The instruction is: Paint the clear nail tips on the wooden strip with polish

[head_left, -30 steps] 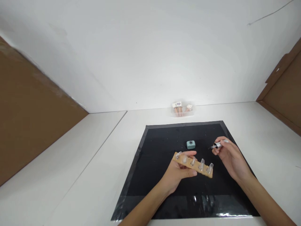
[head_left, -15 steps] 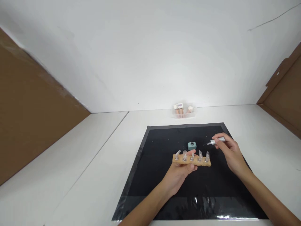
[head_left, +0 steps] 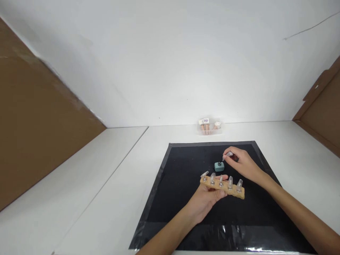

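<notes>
Head view: the left hand point(head_left: 205, 202) is clamped on a tan bar point(head_left: 225, 186), held over the black mat point(head_left: 183, 170) on the bench point(head_left: 127, 177). At the bar's one o'clock, the right hand point(head_left: 242, 163) pinches a silvery applicator point(head_left: 229, 154); its end is near the mouth of the teal pot point(head_left: 219, 167) at twelve o'clock, contact undetermined. Judged advisable: steady bar, light fingers, pot untipped. The bar dips toward four o'clock and bears five clear tips point(head_left: 230, 182) on shiny bases; the nine o'clock one leans most.

Tan bar point(head_left: 225, 187), 5 clear tips point(head_left: 230, 182), teal block point(head_left: 219, 168), silver-grey brush point(head_left: 229, 154), black mat point(head_left: 180, 177), white table point(head_left: 106, 202)
</notes>
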{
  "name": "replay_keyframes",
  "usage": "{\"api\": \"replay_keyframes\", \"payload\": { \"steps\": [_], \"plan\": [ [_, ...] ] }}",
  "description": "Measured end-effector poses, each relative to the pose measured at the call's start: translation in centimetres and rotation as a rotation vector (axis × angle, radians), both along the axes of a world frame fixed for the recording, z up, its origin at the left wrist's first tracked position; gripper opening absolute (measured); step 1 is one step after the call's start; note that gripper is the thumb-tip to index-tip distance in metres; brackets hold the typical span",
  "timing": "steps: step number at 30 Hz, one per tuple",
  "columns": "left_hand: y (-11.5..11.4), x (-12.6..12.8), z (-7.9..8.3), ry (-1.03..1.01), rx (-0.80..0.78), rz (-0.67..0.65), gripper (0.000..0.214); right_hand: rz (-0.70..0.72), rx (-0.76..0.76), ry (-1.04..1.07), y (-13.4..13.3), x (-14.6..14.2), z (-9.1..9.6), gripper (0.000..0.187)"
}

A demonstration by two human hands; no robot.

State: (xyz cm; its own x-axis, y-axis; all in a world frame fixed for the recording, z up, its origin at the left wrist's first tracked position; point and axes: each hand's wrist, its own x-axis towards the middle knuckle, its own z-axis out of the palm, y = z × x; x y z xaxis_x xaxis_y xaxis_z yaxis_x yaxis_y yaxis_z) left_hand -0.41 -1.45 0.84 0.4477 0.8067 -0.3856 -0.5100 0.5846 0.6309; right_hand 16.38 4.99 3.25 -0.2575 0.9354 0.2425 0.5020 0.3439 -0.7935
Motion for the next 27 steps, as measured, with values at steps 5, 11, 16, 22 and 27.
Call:
{"api": "replay_keyframes", "payload": {
  "steps": [5,11,16,22,27],
  "plan": [
    [0.0,-0.2,0.2,0.075,0.056,-0.021,0.050,0.080,0.012,-0.119,0.0,-0.4,-0.2,0.010],
    [0.0,-0.2,0.1,0.093,0.097,-0.050,0.053,0.137,0.016,-0.176,0.2,-0.9,-0.3,0.009],
    [0.0,-0.1,0.1,0.096,0.085,-0.021,0.053,0.077,-0.014,-0.101,0.3,-0.5,-0.4,0.010],
    [-0.1,0.0,0.1,0.105,0.071,0.013,0.054,-0.086,-0.044,0.118,0.1,1.0,-0.5,0.018],
    [0.3,-0.1,0.0,0.110,0.080,0.043,0.054,-0.213,-0.050,0.320,-1.8,2.0,-0.1,0.025]
  ]
}}
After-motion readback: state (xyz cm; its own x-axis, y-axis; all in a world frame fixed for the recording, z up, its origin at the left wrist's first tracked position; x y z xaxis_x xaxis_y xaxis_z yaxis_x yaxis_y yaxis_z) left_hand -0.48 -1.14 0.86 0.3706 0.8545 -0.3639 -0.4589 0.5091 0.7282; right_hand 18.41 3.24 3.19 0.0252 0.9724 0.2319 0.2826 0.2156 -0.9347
